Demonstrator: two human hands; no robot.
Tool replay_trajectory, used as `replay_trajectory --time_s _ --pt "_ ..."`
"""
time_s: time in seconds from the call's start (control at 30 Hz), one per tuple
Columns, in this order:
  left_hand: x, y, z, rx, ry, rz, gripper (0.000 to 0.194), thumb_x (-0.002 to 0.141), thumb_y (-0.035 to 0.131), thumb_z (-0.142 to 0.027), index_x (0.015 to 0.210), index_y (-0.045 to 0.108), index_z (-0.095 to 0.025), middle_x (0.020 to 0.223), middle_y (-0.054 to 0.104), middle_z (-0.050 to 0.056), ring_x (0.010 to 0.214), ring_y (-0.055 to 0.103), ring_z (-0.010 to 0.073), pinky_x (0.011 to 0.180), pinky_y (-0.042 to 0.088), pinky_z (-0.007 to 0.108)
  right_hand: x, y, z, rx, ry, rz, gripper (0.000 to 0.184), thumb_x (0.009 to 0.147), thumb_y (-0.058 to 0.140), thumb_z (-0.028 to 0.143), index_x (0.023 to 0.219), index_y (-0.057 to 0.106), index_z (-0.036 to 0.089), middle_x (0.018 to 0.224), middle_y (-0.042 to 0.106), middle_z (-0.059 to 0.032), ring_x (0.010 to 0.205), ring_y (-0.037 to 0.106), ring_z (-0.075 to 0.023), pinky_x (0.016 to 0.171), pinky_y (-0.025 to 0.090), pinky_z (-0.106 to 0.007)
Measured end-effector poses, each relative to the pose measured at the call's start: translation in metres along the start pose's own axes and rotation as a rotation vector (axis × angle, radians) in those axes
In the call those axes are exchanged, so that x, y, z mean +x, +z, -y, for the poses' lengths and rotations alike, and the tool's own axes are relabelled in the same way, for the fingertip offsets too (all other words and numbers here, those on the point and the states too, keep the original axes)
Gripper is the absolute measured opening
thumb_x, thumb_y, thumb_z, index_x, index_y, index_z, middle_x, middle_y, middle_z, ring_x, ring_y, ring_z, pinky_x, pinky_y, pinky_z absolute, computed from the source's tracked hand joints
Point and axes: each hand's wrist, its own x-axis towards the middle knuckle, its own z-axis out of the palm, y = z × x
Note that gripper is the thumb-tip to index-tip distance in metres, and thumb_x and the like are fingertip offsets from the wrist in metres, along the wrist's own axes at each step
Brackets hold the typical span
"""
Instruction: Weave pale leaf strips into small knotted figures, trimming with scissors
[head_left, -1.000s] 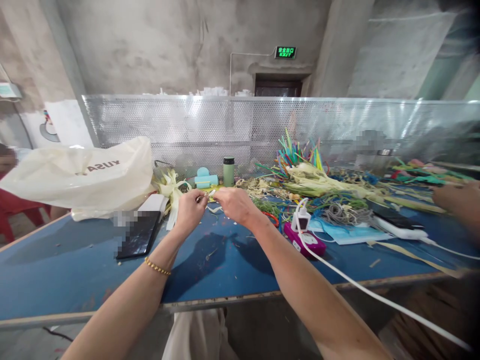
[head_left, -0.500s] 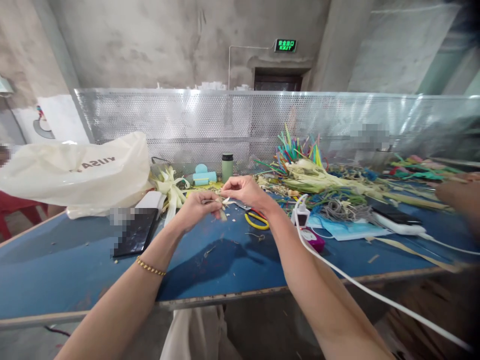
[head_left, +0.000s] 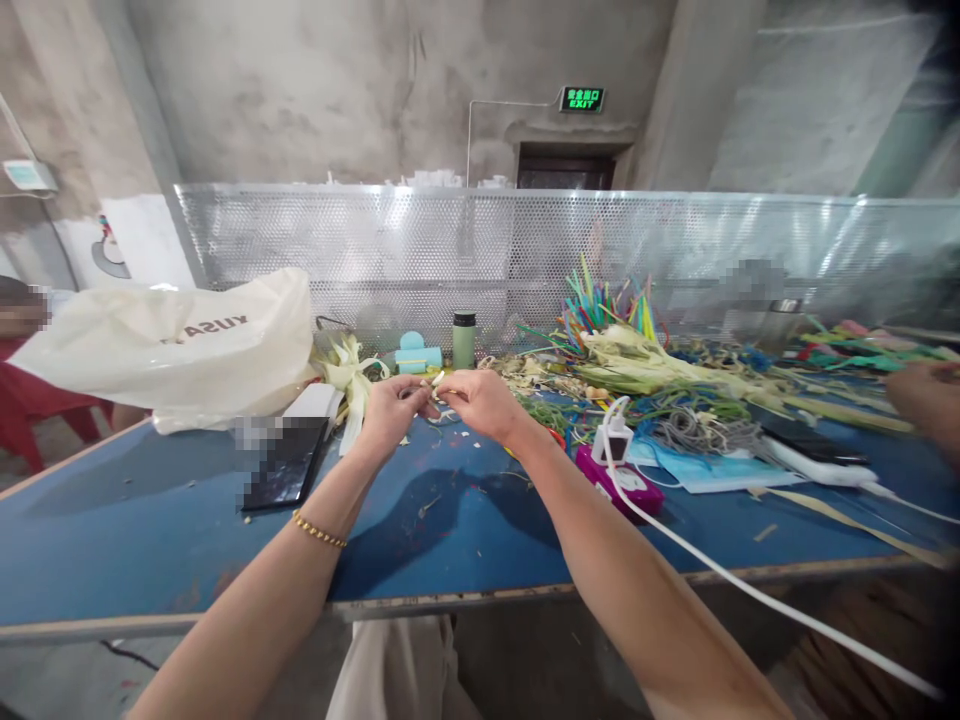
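Note:
Over the middle of the blue table, my left hand (head_left: 400, 408) and my right hand (head_left: 482, 402) meet, almost fingertip to fingertip. Both are closed in a pinch around a small pale husk piece (head_left: 438, 380), mostly covered by the fingers. Left of them lies a bundle of pale corn husks (head_left: 346, 372). Behind my right wrist, scissors with yellow handles (head_left: 513, 453) are nearly hidden. Small scraps and thin threads lie on the tabletop beneath my hands.
A large cream bag (head_left: 180, 345) and a dark tablet (head_left: 285, 470) occupy the left. Long husks (head_left: 637, 358), coloured strips (head_left: 600, 310), grey cord (head_left: 694, 430) and a purple power block (head_left: 626, 487) with a white cable sit right. A green bottle (head_left: 463, 345) stands behind. Another person's hand (head_left: 926, 395) shows far right.
My hands have drawn closer around the husk piece, and its lower end no longer shows below my left fingers. My right wrist now covers most of the scissors. The view has shifted slightly left.

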Motion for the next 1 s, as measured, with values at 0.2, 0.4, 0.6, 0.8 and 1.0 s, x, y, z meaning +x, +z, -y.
replay_trajectory --time_s 0.2,0.4,0.6,0.8,1.0 --pt "-0.002 0.0 0.003 0.27 0.077 -0.009 0.015 0.077 0.061 -0.03 0.078 0.064 -0.016 0.055 0.067 0.003 0.055 0.065 0.0182 0.056 0.047 0.026 -0.002 -0.006 0.019 -0.342 0.002 0.043 0.023 0.095 0.047 0.021 0.09 0.069 0.015 0.087 0.069 -0.0092 0.078 0.06 -0.0171 0.064 0.033 -0.027" --pt "-0.007 0.002 -0.001 0.419 0.117 -0.08 0.015 0.08 0.055 -0.029 0.077 0.064 -0.016 0.059 0.066 0.003 0.055 0.064 0.0179 0.055 0.045 0.026 -0.001 0.0 0.021 -0.23 0.048 0.005 0.018 0.09 0.054 0.02 0.086 0.071 0.016 0.08 0.071 -0.0061 0.071 0.058 -0.016 0.063 0.03 -0.027" --pt "-0.009 0.002 -0.003 0.474 0.127 -0.113 0.013 0.079 0.054 -0.024 0.074 0.063 -0.017 0.063 0.068 0.002 0.057 0.064 0.0163 0.059 0.045 0.025 0.0 0.007 0.018 -0.108 0.021 -0.012 0.016 0.086 0.055 0.014 0.081 0.071 0.014 0.067 0.065 -0.0031 0.059 0.05 -0.012 0.059 0.028 -0.025" --pt "-0.008 0.002 -0.005 0.562 0.136 -0.059 0.014 0.076 0.053 -0.017 0.069 0.064 -0.017 0.056 0.065 0.001 0.056 0.061 0.0162 0.059 0.043 0.025 0.001 0.005 0.014 -0.097 -0.019 0.003 0.017 0.087 0.055 0.014 0.08 0.069 0.014 0.07 0.062 -0.003 0.063 0.051 -0.0121 0.061 0.031 -0.024" --pt "-0.008 0.0 -0.006 0.373 0.046 0.364 0.015 0.076 0.058 -0.021 0.064 0.064 -0.016 0.06 0.068 0.004 0.057 0.058 0.0148 0.059 0.043 0.026 0.0 -0.012 -0.002 -0.019 -0.024 -0.016 0.011 0.083 0.063 0.015 0.074 0.069 0.014 0.074 0.058 -0.0022 0.067 0.05 -0.0113 0.064 0.034 -0.024"
